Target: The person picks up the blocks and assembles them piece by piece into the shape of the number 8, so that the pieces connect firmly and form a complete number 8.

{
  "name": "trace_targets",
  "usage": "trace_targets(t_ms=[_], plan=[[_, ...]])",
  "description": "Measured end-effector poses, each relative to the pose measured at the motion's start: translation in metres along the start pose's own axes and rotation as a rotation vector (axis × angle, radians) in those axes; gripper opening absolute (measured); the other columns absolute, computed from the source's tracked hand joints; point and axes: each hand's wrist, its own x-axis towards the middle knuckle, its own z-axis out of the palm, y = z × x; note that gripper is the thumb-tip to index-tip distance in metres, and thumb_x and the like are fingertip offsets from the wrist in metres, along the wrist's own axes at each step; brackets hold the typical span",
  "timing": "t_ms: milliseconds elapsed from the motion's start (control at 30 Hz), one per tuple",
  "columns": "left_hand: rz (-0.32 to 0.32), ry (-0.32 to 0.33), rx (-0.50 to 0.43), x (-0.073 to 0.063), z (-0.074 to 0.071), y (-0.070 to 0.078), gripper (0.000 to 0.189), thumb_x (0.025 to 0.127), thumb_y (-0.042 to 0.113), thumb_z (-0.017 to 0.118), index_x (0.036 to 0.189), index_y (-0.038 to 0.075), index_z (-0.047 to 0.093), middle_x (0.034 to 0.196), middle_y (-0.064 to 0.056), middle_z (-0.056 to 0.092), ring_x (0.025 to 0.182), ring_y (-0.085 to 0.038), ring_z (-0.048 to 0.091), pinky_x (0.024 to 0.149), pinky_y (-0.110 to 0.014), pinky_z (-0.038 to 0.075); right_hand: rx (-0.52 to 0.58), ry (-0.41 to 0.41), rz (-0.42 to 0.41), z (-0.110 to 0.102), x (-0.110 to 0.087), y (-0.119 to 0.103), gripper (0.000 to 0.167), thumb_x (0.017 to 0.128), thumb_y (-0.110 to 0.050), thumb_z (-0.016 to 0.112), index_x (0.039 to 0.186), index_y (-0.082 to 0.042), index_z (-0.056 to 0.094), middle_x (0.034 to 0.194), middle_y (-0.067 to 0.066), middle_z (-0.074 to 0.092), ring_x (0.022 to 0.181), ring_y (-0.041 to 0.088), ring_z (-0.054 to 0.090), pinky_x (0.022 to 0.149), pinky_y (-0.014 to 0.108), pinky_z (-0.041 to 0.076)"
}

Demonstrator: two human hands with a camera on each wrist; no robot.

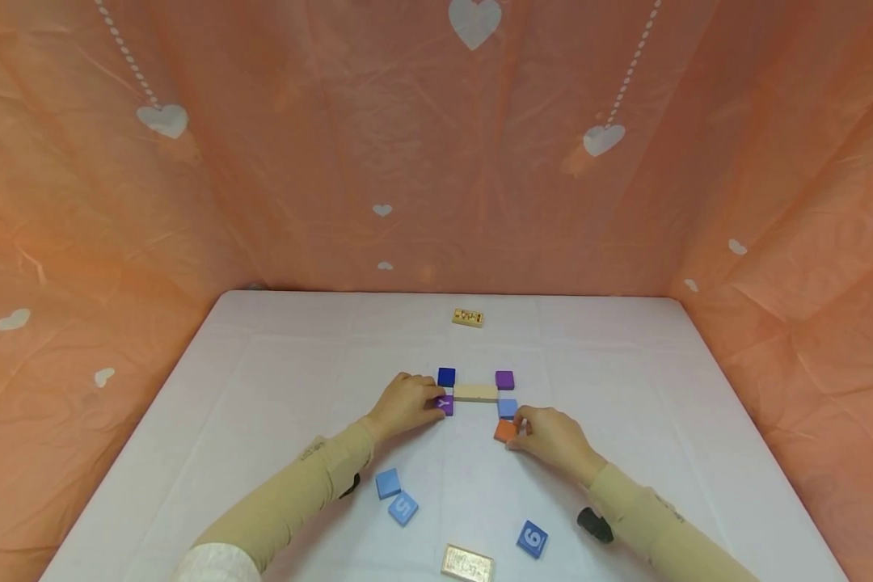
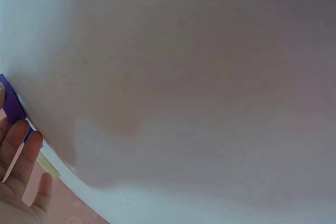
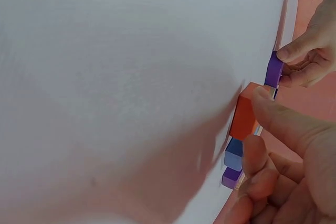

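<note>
- Left hand pinches the purple Y block between thumb and fingers, at the left end of the pale bar
- Right hand has thumb and fingers closed on the orange block, just on the near side of the light blue block; whether those two touch I cannot tell
- Both held blocks look light, stiff and hardly fragile, perhaps a little slick; opposite side faces seem the best hold
- Dark blue block sits close beyond the Y block, leaving little finger room there
- Bare white table opens between the hands, its side edges well apart from them
</note>
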Motion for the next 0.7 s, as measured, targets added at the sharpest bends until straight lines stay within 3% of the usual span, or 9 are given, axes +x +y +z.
trace_targets(t_ms=[700], plan=[[-0.013,-0.022,-0.002,0.0002,-0.0033,0.0015,0.033,0.080,0.034,0.071,0.104,0.012,0.071,0.090,0.002,0.069,0.081,-0.012,0.063,0.086,-0.037,0.046,-0.015,0.008,0.010,0.0028,0.0026,-0.0015,0.026,0.073,-0.028,0.077,0.088,-0.010,0.066,0.060,-0.005,0.059,0.056,0.010,0.047,0.053,0.024,0.039]])
